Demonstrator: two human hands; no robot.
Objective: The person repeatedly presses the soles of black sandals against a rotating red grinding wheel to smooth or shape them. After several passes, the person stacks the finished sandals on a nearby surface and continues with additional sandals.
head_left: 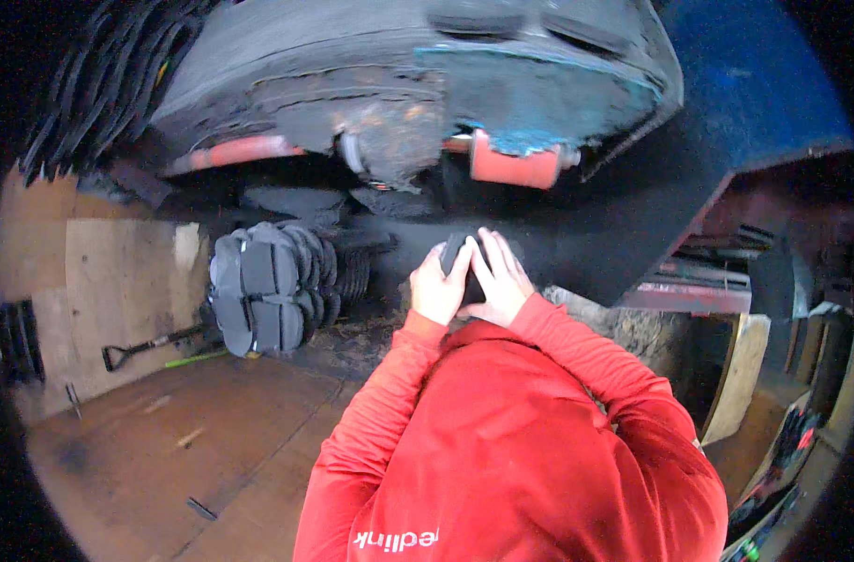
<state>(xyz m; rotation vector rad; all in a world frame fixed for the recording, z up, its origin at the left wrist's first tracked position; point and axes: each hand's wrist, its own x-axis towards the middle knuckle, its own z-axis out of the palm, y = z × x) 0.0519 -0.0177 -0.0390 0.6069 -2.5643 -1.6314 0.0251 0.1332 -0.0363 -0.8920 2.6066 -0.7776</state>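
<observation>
My left hand (437, 289) and my right hand (499, 282) meet in front of my chest, their fingertips close together. Between them is a dark grey piece with a rounded end (457, 247), which looks like a shoe sole; the fingers cover most of it. Both hands grip it from the sides. To the left, several grey soles (258, 286) are bundled in a stack with their flat faces showing.
A dusty grey bench (352, 56) with a worn blue patch (539, 98) spans the far side. Orange-red cylinders (516, 164) sit along its near edge. A blue panel (755, 84) slopes down at right. At left, a black-handled shovel (151, 345) lies by a wooden board (118, 272).
</observation>
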